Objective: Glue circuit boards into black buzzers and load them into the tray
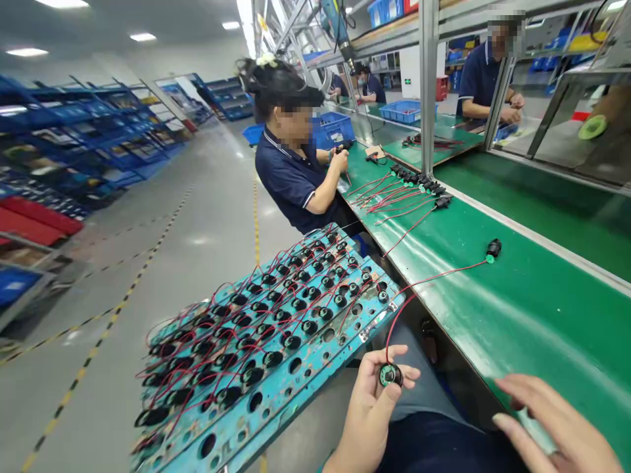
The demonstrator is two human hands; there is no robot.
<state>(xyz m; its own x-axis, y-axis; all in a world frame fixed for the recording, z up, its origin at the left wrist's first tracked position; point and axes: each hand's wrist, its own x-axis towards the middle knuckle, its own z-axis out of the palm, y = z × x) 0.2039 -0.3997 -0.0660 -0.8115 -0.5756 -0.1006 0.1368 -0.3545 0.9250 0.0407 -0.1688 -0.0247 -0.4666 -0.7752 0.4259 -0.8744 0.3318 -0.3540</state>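
My left hand is closed on a small round black part with a green circuit board on its face. A thin red wire rises from this part toward the board's near corner. Low on the right, my right hand hovers by the bench edge, thumb and forefinger apart. A pale green object lies against its fingers; its shape is partly hidden. To the left, a turquoise board with round holes carries many similar black parts and tangled red wires.
A black part with a red wire lies on the green bench. Further back, several wired black parts form a row. A co-worker handles a part beside blue bins. A metal post stands along the bench.
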